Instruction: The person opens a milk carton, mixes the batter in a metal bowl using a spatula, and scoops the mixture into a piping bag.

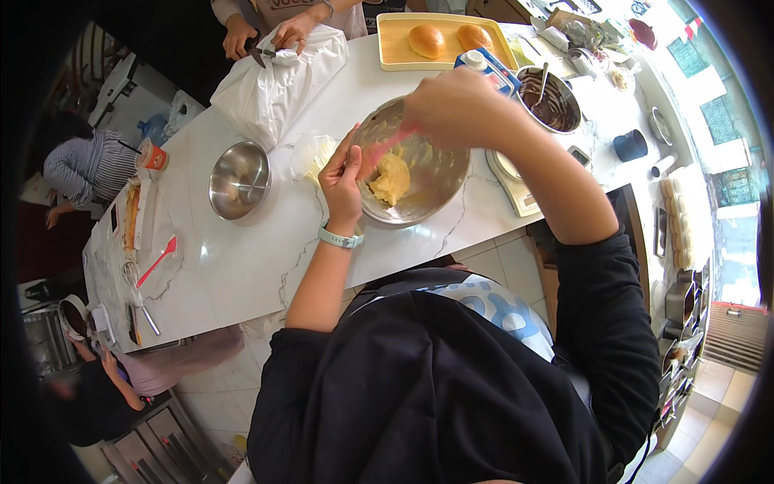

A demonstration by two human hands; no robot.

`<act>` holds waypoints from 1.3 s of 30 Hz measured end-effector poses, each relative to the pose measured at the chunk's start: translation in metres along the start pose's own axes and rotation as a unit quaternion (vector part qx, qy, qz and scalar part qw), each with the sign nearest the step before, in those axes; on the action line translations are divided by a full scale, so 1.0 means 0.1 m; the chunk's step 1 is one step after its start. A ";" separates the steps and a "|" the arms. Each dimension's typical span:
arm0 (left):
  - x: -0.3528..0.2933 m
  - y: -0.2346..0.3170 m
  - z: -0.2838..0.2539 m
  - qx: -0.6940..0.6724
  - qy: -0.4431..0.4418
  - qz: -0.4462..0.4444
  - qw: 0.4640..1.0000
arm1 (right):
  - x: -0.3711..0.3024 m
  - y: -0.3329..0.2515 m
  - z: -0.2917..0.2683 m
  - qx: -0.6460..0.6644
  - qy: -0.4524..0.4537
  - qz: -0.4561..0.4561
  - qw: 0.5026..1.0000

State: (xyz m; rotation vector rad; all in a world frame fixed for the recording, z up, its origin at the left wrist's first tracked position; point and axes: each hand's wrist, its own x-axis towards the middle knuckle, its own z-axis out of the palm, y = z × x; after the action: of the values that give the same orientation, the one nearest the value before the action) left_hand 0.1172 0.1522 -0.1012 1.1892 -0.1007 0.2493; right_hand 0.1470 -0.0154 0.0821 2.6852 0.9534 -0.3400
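Observation:
A large steel mixing bowl (443,179) stands near the table's front edge, tilted a little toward me. My left hand (342,184) grips its left rim, thumb on the inside. Over the bowl's far side, my right hand (451,109) is closed round a pink spatula (389,148), both smeared by motion. The spatula's blade reaches down to a lump of pale yellow, thick mixture (392,180) on the left of the bowl's bottom. Smears of the same mixture cling to the inner wall.
Left of me stand a smaller steel bowl (239,181), a red spatula (159,260) and a whisk (132,277). Beyond lie a tray (395,55) with two buns, a carton (493,68), a chocolate-smeared bowl (556,119) and a scale (520,194). Across, another person's hands hold a white bag (274,85).

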 end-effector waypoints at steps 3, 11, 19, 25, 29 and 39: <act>0.06 0.00 0.00 0.026 -0.019 0.011 0.999 | 0.13 -0.01 0.28 -0.065 -0.023 -0.052 0.996; 0.04 0.07 0.17 0.050 -0.040 0.023 0.998 | 0.16 0.29 0.31 0.021 -0.059 0.079 0.995; 0.01 0.04 0.09 0.046 -0.024 -0.015 0.999 | 0.02 0.49 0.01 0.062 -0.002 0.119 0.991; 0.02 0.09 0.06 0.065 -0.015 -0.025 0.997 | -0.05 0.30 0.08 -0.018 -0.093 0.070 0.993; 0.03 0.05 0.10 0.051 -0.023 0.017 0.998 | -0.04 0.31 -0.02 -0.001 -0.004 0.096 0.995; 0.02 0.09 0.03 0.048 0.023 0.014 0.998 | -0.31 0.58 0.60 0.095 0.103 0.165 0.976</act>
State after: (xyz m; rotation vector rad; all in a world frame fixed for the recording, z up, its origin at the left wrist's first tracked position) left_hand 0.1169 0.1530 -0.0920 1.2767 -0.0654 0.3086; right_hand 0.1536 -0.0964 0.0453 3.0357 0.5288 -0.0873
